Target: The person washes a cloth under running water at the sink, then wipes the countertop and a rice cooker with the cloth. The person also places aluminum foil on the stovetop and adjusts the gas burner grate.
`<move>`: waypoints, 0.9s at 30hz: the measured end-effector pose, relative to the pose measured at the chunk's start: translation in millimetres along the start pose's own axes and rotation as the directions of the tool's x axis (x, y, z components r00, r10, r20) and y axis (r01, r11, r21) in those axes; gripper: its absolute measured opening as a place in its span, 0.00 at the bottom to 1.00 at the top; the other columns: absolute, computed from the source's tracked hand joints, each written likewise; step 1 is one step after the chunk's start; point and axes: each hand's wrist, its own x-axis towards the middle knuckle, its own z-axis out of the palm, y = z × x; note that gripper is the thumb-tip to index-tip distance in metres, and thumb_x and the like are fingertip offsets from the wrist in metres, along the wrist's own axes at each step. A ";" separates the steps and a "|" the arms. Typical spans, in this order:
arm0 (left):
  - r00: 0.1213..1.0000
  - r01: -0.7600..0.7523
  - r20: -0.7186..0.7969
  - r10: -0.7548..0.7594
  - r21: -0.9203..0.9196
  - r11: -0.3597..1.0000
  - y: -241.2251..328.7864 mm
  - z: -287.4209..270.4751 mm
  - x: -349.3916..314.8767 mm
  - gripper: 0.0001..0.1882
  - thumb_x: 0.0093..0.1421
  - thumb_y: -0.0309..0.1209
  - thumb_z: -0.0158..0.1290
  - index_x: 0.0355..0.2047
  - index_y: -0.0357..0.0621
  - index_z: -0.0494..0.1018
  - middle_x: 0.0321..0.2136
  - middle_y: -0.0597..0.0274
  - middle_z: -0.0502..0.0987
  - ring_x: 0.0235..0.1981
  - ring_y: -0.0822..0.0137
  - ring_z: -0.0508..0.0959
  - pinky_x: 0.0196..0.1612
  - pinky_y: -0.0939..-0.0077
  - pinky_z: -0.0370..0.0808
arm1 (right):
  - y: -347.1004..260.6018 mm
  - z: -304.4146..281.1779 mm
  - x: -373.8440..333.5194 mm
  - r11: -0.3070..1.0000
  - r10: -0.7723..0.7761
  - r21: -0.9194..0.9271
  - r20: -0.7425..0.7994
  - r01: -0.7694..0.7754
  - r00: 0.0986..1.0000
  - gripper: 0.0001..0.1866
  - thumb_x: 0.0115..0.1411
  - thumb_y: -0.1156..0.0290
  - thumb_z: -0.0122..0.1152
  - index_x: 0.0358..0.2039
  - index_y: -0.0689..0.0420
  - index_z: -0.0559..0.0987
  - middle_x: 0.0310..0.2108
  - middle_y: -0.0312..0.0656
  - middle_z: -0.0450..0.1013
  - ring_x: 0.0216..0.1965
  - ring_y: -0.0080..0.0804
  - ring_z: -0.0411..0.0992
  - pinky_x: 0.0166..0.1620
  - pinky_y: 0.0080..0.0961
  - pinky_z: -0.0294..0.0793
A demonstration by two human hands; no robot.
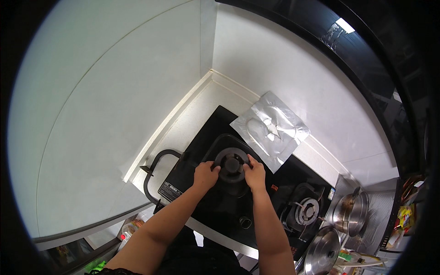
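Observation:
In front of me is a black glass gas cooktop (213,220). At its left burner, my left hand (206,175) and my right hand (254,174) grip opposite sides of a dark round burner ring (230,152), thumbs on its edge. The burner cap (232,165) shows in the middle of the ring. Whether the ring is lifted or still seated, I cannot tell. A black pan support (150,181) with prongs leans off the cooktop's left side. Behind the burner, a creased square foil burner liner (275,130) with a torn-looking centre hole rests against the wall.
The right burner (308,211) carries its own pan support. A control knob (245,222) is at the front. To the right stand a steel pot (350,213) and a steel lid (323,252). White walls meet behind the counter, and a black range hood (366,50) hangs at upper right.

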 end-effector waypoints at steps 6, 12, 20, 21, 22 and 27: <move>0.999 0.036 0.016 -0.035 -0.075 0.997 -14.8 11.0 3.8 0.16 0.59 0.33 0.53 0.41 0.32 0.76 0.22 0.51 0.79 0.22 0.63 0.80 0.28 0.70 0.75 | -6.1 1.9 -8.2 0.997 -0.045 -0.062 -0.059 0.041 0.997 0.23 0.53 0.73 0.58 0.52 0.56 0.75 0.36 0.51 0.77 0.35 0.36 0.76 0.42 0.28 0.71; 0.987 0.140 0.107 -0.123 -0.171 0.975 -1.2 0.4 0.5 0.18 0.57 0.35 0.55 0.42 0.32 0.75 0.31 0.47 0.78 0.32 0.54 0.79 0.37 0.64 0.74 | -10.9 0.0 -3.9 1.000 0.020 0.007 -0.021 -0.020 1.000 0.22 0.54 0.73 0.58 0.52 0.56 0.75 0.38 0.53 0.76 0.38 0.40 0.76 0.44 0.29 0.72; 0.978 0.195 0.124 -0.170 -0.230 0.953 8.1 2.7 -1.8 0.19 0.56 0.36 0.56 0.41 0.32 0.74 0.37 0.44 0.78 0.41 0.49 0.78 0.44 0.62 0.74 | 21.6 11.2 13.7 0.997 0.033 0.074 0.013 -0.033 0.999 0.21 0.54 0.71 0.58 0.50 0.56 0.76 0.40 0.58 0.75 0.45 0.51 0.74 0.48 0.36 0.71; 0.976 0.207 0.125 -0.181 -0.242 0.948 6.6 4.3 -1.0 0.19 0.56 0.36 0.56 0.42 0.32 0.74 0.37 0.44 0.78 0.41 0.49 0.78 0.45 0.62 0.74 | 17.7 9.8 12.6 0.997 0.030 0.064 0.004 -0.030 1.000 0.21 0.54 0.71 0.58 0.50 0.56 0.76 0.40 0.58 0.75 0.44 0.52 0.74 0.48 0.36 0.71; 0.973 0.218 0.126 -0.191 -0.255 0.942 4.6 6.3 -0.2 0.19 0.57 0.36 0.56 0.43 0.33 0.74 0.38 0.45 0.78 0.41 0.49 0.78 0.45 0.62 0.74 | 13.4 9.2 10.4 0.998 0.027 0.055 -0.005 -0.027 1.000 0.21 0.54 0.71 0.58 0.51 0.56 0.76 0.40 0.58 0.75 0.44 0.52 0.73 0.49 0.36 0.71; 0.966 0.238 0.156 -0.207 -0.215 0.947 -9.2 11.3 5.7 0.17 0.60 0.31 0.53 0.47 0.32 0.71 0.33 0.53 0.79 0.25 0.66 0.79 0.25 0.74 0.77 | -4.9 1.1 1.6 1.000 -0.002 0.011 -0.006 0.002 1.000 0.22 0.53 0.71 0.58 0.51 0.57 0.76 0.37 0.59 0.74 0.42 0.54 0.73 0.48 0.37 0.71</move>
